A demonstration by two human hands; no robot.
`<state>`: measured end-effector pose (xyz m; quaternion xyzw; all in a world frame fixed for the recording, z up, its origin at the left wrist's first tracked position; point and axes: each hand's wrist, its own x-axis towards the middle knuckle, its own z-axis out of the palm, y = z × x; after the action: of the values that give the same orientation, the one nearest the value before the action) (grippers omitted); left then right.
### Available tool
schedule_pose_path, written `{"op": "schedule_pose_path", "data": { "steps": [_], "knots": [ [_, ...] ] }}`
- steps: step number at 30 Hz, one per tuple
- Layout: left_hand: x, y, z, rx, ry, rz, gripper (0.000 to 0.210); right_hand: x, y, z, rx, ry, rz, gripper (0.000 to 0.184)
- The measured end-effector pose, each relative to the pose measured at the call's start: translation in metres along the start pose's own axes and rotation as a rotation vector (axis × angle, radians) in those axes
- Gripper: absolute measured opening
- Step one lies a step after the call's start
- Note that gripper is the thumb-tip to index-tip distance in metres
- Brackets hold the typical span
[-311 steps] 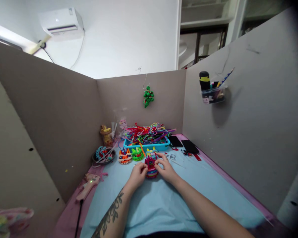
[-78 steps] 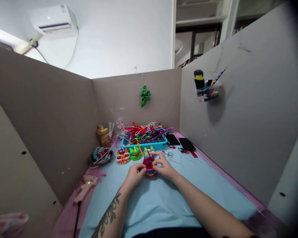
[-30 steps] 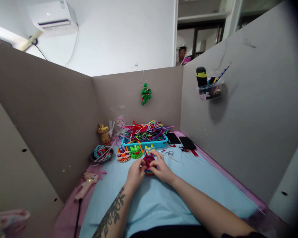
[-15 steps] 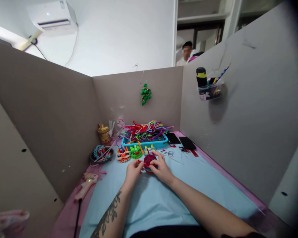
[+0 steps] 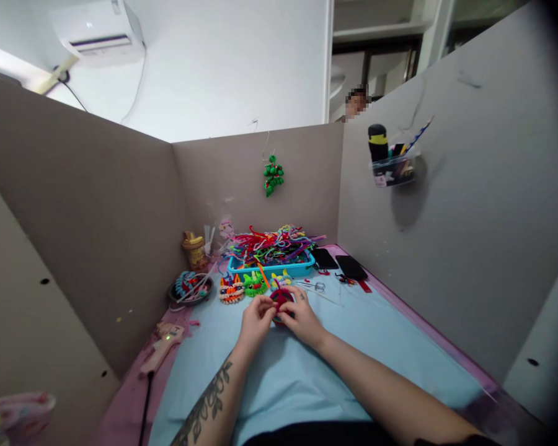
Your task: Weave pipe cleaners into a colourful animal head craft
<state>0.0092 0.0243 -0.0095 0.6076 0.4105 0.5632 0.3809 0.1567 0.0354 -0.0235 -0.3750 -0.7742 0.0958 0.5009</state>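
Observation:
Between my hands is a small rounded craft piece of fuzzy pipe cleaners [image 5: 281,297], crimson on top, with a short end sticking up. My left hand [image 5: 255,321] pinches at its near left side, fingertips and thumb together over the crimson strands. From the right, my right hand [image 5: 303,317] grips the piece, fingers behind and thumb in front. Just beyond stand finished-looking fuzzy figures: an orange and white one [image 5: 231,289], a green one [image 5: 255,284] and a yellow and blue one [image 5: 280,279]. My fingers hide much of the piece's lower part.
A blue tray [image 5: 246,271] heaped with pipe cleaners stands at the back. To its right lie phones [image 5: 351,267] and scissors [image 5: 317,287]. On the left are a dark bowl [image 5: 204,296] and a glue gun [image 5: 160,352]. Grey partitions [image 5: 255,139] enclose the table; a person [image 5: 356,105] is beyond.
My left hand has moved slightly right and up, onto the top of the crimson piece. My right hand keeps its hold. The person beyond the partition has shifted right and lower.

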Motion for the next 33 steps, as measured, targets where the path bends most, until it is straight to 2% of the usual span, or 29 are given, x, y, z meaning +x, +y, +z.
{"op": "schedule_pose_path", "data": {
  "steps": [3, 8, 16, 24, 33],
  "knots": [
    [-0.004, 0.002, 0.002, 0.116, -0.012, 0.043, 0.020, -0.001, 0.001, -0.001, -0.011, 0.002, -0.013, 0.010],
    [-0.007, 0.005, 0.003, 0.298, 0.031, 0.121, 0.009, -0.001, 0.000, -0.001, -0.014, -0.039, -0.067, 0.013],
    [-0.001, -0.002, 0.004, 0.107, 0.110, 0.048, 0.015, 0.000, 0.008, 0.003, 0.057, 0.039, 0.102, 0.014],
    [-0.003, 0.002, 0.006, 0.081, 0.064, 0.023, 0.017, 0.002, 0.009, 0.006, 0.285, 0.048, 0.259, 0.008],
    [-0.001, -0.002, 0.007, 0.035, 0.060, 0.005, 0.016, 0.006, 0.008, -0.002, 0.440, 0.004, 0.261, 0.006]
  ]
}}
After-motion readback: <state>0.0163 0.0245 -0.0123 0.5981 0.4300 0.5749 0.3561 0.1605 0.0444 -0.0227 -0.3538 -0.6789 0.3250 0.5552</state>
